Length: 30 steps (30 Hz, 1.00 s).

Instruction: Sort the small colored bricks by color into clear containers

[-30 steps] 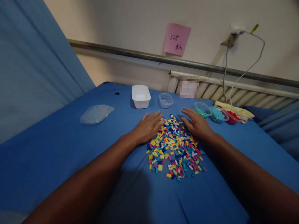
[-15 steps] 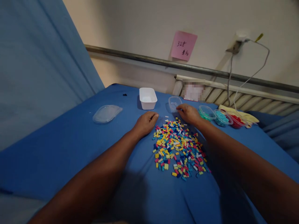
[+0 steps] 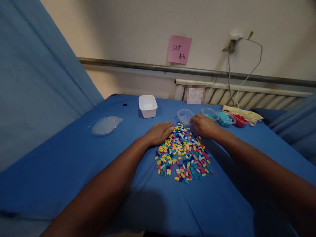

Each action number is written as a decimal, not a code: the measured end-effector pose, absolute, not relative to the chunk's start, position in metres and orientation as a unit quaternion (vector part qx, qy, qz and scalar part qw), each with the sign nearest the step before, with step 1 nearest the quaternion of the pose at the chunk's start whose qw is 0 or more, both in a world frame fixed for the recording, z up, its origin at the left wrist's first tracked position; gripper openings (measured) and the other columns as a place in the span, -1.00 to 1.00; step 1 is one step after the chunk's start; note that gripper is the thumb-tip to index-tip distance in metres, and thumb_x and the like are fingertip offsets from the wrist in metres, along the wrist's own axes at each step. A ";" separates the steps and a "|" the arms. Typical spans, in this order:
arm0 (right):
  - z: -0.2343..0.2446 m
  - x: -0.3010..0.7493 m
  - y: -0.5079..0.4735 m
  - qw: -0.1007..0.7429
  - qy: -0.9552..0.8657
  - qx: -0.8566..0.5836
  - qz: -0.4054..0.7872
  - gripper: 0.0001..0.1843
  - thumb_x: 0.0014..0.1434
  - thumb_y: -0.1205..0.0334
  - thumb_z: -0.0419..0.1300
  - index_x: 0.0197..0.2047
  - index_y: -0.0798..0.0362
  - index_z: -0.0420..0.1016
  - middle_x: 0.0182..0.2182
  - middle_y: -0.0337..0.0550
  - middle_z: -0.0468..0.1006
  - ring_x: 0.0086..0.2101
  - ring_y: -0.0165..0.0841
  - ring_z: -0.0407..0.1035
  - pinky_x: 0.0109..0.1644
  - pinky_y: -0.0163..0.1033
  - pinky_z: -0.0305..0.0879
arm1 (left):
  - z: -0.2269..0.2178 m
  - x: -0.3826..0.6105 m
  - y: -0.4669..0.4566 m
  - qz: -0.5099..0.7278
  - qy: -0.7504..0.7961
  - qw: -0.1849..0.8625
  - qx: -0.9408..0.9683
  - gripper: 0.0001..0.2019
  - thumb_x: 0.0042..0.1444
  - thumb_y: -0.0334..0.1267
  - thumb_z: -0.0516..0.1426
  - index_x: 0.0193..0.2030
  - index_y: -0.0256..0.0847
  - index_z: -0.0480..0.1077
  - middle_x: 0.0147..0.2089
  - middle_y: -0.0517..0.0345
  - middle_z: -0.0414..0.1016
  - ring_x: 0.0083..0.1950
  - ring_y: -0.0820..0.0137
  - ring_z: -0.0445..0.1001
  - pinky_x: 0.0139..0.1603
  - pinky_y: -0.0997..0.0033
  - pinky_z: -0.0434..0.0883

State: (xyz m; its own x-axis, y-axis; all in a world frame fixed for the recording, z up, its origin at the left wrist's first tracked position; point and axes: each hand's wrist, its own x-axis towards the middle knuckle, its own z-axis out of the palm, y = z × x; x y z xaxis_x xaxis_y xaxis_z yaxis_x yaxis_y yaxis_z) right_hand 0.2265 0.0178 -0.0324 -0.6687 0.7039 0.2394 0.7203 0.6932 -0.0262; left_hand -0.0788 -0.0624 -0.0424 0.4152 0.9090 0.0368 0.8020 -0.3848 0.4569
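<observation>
Small toy building bricks (image 3: 184, 148) in yellow, pink, white, light and dark blue lie spread in a loose heap on the blue cloth. My left hand (image 3: 161, 132) rests palm down at the heap's upper left edge, fingers stretched toward the bricks and holding nothing visible. At the heap's far side, my right hand (image 3: 204, 125) pinches the near right rim of a clear plastic container (image 3: 185, 116). That container looks empty, and its near right corner is partly covered by my fingers.
Behind the heap stands a white plastic box (image 3: 148, 112); a clear lid (image 3: 106, 125) lies left. To the right are clear containers of green (image 3: 209, 116), light blue (image 3: 225, 118) and red pieces (image 3: 240, 121), beside a yellow cloth (image 3: 254, 115). A radiator (image 3: 217, 93) lines the wall.
My left hand has uncurled and moved onto the heap's upper left edge. My right hand and the clear container have shifted slightly right and nearer. The view has turned a little right.
</observation>
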 end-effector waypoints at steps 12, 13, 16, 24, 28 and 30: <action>-0.036 0.278 -0.009 0.218 -0.914 -0.329 -0.089 -0.70 0.43 0.34 0.10 0.06 0.06 0.63 -0.01 0.12 0.65 0.00 -0.05 0.52 0.15 0.04 0.45 | -0.049 -0.080 -0.069 0.212 0.526 0.181 0.803 -0.17 0.57 0.29 -0.22 0.64 -0.33 0.24 0.68 -0.18 0.14 0.72 0.10 0.07 0.71 0.00 0.00; -0.041 0.289 -0.014 0.205 -0.909 -0.346 -0.112 -0.71 0.42 0.32 0.12 0.06 0.06 0.64 -0.01 0.12 0.65 -0.01 -0.04 0.52 0.12 0.04 0.45 | -0.047 -0.078 -0.070 0.175 0.518 0.190 0.815 -0.16 0.56 0.31 -0.24 0.66 -0.28 0.20 0.70 -0.14 0.09 0.74 0.11 0.03 0.72 -0.02 -0.03; -0.051 0.312 -0.039 0.146 -0.912 -0.355 -0.141 -0.73 0.38 0.32 0.16 0.02 0.05 0.66 -0.03 0.11 0.66 -0.06 -0.05 0.52 0.05 0.00 0.47 | -0.043 -0.076 -0.073 0.129 0.489 0.202 0.839 -0.19 0.57 0.30 -0.26 0.65 -0.20 0.22 0.69 -0.06 0.13 0.73 0.14 0.06 0.72 0.01 -0.03; -0.047 0.299 -0.074 0.200 -0.903 -0.378 -0.051 -0.66 0.48 0.25 0.09 0.10 0.03 0.68 -0.02 0.11 0.71 -0.01 -0.04 0.57 0.12 0.04 0.54 | -0.034 -0.058 -0.093 0.083 0.450 0.169 0.873 -0.17 0.57 0.31 -0.25 0.71 -0.22 0.07 0.76 -0.11 -0.17 0.79 0.07 -0.22 0.73 -0.19 -0.24; -0.051 0.299 -0.069 0.197 -0.882 -0.419 -0.084 -0.63 0.50 0.25 0.07 0.11 0.06 0.70 -0.03 0.14 0.71 -0.04 -0.02 0.59 0.09 0.07 0.56 | -0.021 -0.051 -0.113 0.038 0.411 0.189 0.891 -0.13 0.56 0.36 -0.23 0.72 -0.25 0.05 0.75 -0.16 -0.15 0.78 0.07 -0.21 0.74 -0.11 -0.19; -0.058 0.299 -0.070 0.194 -0.882 -0.423 -0.074 -0.62 0.52 0.24 0.07 0.16 0.06 0.69 0.00 0.12 0.72 0.00 -0.03 0.60 0.11 0.05 0.57 | -0.015 -0.049 -0.125 0.027 0.393 0.196 0.898 -0.15 0.56 0.35 -0.19 0.72 -0.22 0.07 0.75 -0.14 -0.13 0.78 0.07 -0.18 0.74 -0.09 -0.16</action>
